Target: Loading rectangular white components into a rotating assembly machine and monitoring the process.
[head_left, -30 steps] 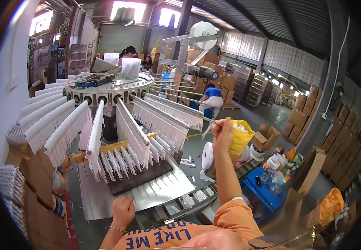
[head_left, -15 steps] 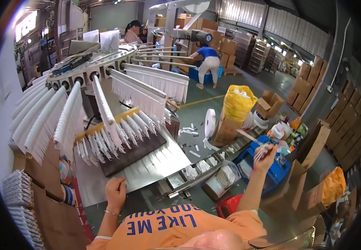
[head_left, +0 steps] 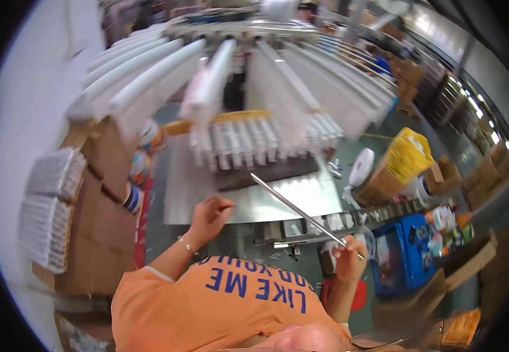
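Note:
My right hand (head_left: 349,257) is closed around a thin silver metal rod (head_left: 295,208), near its lower end. The rod slants up and left across the shiny metal worktop (head_left: 190,176). Just off the worktop's front edge is my left hand (head_left: 210,218), fingers curled together, with nothing visible in it. Beyond both hands, a row of slim white pieces (head_left: 245,141) stands along a dark block (head_left: 266,174) on the worktop. Above that row, long white-covered arms (head_left: 154,73) with hanging white strips fan out from a round machine. Motion blur softens the strips.
Stacks of white pieces (head_left: 48,214) sit by cardboard boxes (head_left: 84,234) on the left. To the right are a narrow tray (head_left: 383,211) of small white parts, a blue crate (head_left: 404,258), a yellow bag (head_left: 410,152) and a white reel (head_left: 361,167). A red stool (head_left: 358,296) is beside my right forearm.
My view has swung left toward the rack. My right hand has come from beside the blue crate to in front of the worktop, with the rod now pointing across it. My left hand stays near the worktop's edge.

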